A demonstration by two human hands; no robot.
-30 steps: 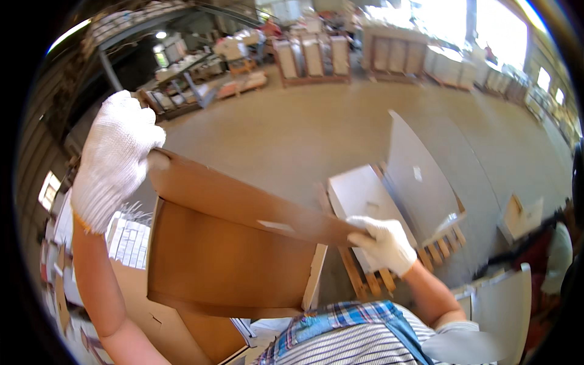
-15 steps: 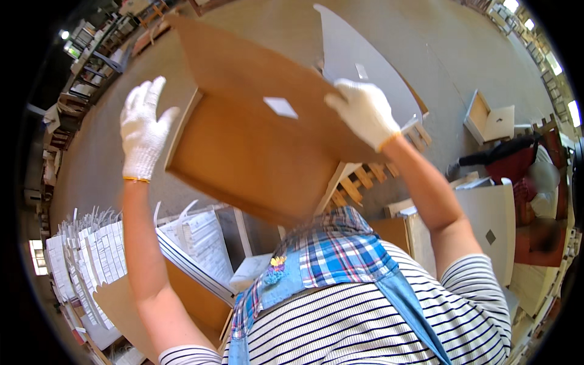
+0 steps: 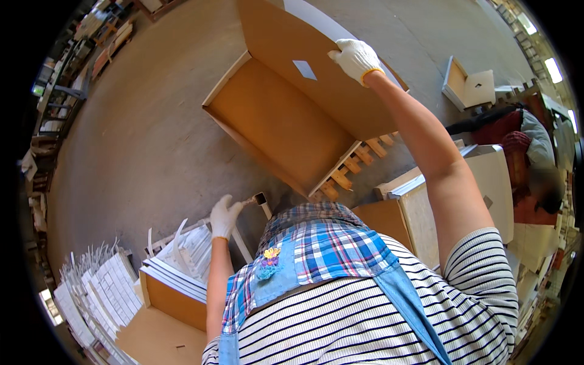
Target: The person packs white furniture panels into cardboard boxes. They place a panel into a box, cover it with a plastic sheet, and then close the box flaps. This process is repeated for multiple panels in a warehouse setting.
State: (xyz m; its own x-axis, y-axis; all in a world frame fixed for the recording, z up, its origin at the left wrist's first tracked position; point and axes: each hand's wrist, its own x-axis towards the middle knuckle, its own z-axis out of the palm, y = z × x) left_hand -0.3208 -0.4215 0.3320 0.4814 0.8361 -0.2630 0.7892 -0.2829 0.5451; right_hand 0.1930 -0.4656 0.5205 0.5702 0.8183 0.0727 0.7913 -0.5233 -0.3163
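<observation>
An open cardboard box [image 3: 280, 115], brown inside with pale edges, stands tilted in front of me on a wooden slatted pallet [image 3: 348, 175]. Its raised lid [image 3: 340, 91] carries a pale diamond-shaped patch. My right hand [image 3: 356, 59], in a white knit glove, grips the lid's upper edge with curled fingers. Lower down, my left hand [image 3: 225, 217], gloved alike, is away from the box with its fingers closed at a slim tan piece [image 3: 248, 201]. A dark square end [image 3: 260, 198] shows beside that piece; I cannot tell what it is.
Bundled white strips [image 3: 112, 292] stack at lower left, beside another brown-lined box [image 3: 173, 301]. A white panel [image 3: 304, 13] shows behind the lid. At right are a small open box [image 3: 468, 85], large pale boxes [image 3: 493, 182] and a bent-over person [image 3: 535, 143].
My left hand has dropped from beside the box to the lower middle, its fingers curling in. The box has settled lower on the pallet, and my right hand has stayed on the lid.
</observation>
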